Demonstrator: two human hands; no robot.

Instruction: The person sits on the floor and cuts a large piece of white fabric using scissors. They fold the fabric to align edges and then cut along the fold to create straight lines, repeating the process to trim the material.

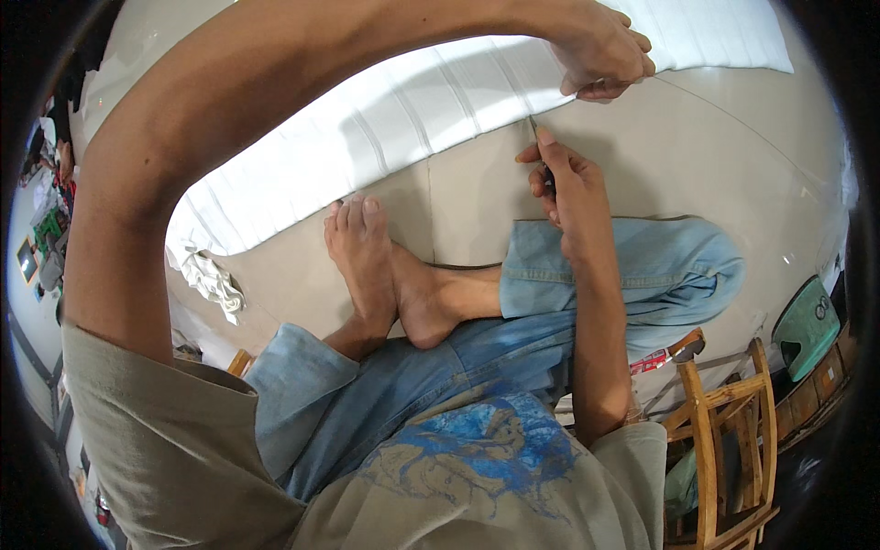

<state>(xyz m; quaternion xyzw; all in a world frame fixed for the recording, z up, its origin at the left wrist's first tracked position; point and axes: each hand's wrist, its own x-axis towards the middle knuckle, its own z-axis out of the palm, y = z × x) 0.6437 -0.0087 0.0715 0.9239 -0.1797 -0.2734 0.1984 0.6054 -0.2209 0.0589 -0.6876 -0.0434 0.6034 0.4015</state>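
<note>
A long white striped cloth (403, 110) lies spread across the floor in front of me. My left hand (605, 60) reaches far over to the right, its fingers curled and closed at the cloth's near edge. Just below it, my right hand (570, 183) is closed on a small tool (548, 178) with a dark handle and a thin pointed metal tip. That tip points up toward the cloth's edge, close to it; whether it touches cannot be told. The fingers hide most of the tool, so its exact kind is unclear.
My bare feet (362, 243) are crossed on the tiled floor (467, 197), toes near the cloth. A crumpled white scrap (213, 282) lies at the left. To the lower right stand a wooden frame (706, 440) and a green flat object (807, 325).
</note>
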